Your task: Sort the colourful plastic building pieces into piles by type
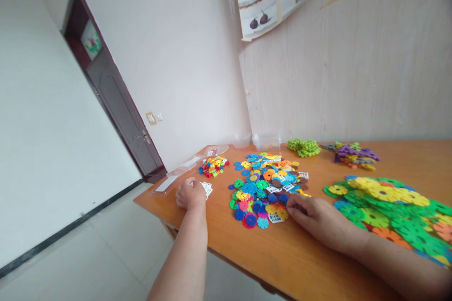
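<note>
Plastic discs [263, 188], right hand [314, 218] resting, seemingly flat

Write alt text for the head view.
Two hands rest on a wooden table: the left hand closes on white pieces, the right hand lies flat at the edge of a pile of colourful discs. A joined disc mat lies to the right, a green pile behind.

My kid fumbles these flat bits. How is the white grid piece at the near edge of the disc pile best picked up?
Pinch the white grid piece by its near edge, coming from the bare table side, likely with the right hand beside it. It lies flat, open toward the table edge, while discs crowd its far side.
</note>
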`<state>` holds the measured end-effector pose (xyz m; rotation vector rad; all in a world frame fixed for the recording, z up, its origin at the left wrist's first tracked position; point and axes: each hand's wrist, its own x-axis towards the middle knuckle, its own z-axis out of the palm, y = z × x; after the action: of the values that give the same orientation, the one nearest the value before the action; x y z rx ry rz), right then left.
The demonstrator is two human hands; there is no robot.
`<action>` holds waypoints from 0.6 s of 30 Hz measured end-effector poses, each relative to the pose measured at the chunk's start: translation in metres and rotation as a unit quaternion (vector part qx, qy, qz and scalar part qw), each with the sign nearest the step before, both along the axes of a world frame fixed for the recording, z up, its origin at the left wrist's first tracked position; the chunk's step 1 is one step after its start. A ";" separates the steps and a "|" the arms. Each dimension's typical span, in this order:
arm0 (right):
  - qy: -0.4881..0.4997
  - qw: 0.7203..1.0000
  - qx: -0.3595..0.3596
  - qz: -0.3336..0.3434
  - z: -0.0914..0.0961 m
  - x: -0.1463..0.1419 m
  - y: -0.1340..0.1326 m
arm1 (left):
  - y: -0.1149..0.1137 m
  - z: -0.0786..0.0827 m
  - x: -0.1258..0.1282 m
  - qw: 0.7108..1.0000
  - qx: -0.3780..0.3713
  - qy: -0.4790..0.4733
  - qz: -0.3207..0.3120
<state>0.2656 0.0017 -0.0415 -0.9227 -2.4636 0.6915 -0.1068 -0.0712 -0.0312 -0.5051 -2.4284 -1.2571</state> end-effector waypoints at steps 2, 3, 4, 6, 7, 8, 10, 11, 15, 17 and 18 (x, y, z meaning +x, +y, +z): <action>-0.003 1.000 0.003 0.000 0.000 0.000 0.000 | 0.003 0.003 0.007 0.998 -0.018 0.045 -0.045; -0.004 1.000 0.005 0.000 0.001 0.000 -0.001 | 0.005 0.004 0.010 0.995 -0.025 0.067 -0.075; -0.004 1.000 0.006 0.000 0.001 0.000 -0.001 | 0.007 0.004 0.013 0.990 -0.030 0.087 -0.104; -0.005 1.000 0.008 -0.001 0.003 0.000 -0.002 | 0.011 0.003 0.019 0.981 -0.032 0.113 -0.154; -0.006 1.000 0.009 -0.003 0.003 0.000 -0.002 | 0.014 0.002 0.021 0.976 -0.030 0.120 -0.178; -0.007 1.000 0.010 -0.003 0.004 0.000 -0.002 | 0.016 0.001 0.024 0.971 -0.027 0.121 -0.203; -0.009 1.000 0.009 -0.006 0.005 0.000 -0.003 | 0.019 -0.002 0.030 0.959 -0.017 0.116 -0.260; -0.010 1.000 0.008 -0.007 0.006 -0.001 -0.003 | 0.021 -0.004 0.034 0.950 -0.014 0.113 -0.291; -0.013 1.000 0.011 -0.011 0.006 -0.001 -0.003 | 0.023 -0.007 0.054 0.906 -0.018 0.104 -0.409; -0.010 1.000 0.014 -0.012 0.006 -0.001 -0.004 | 0.023 -0.007 0.064 0.885 -0.034 0.088 -0.457; -0.010 1.000 0.013 -0.012 0.006 -0.001 -0.004 | 0.022 -0.006 0.068 0.875 -0.044 0.078 -0.475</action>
<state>0.2650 -0.0023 -0.0353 -0.9506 -2.4687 0.6441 -0.0385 -0.0489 -0.0375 -1.9030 -2.1074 -1.3235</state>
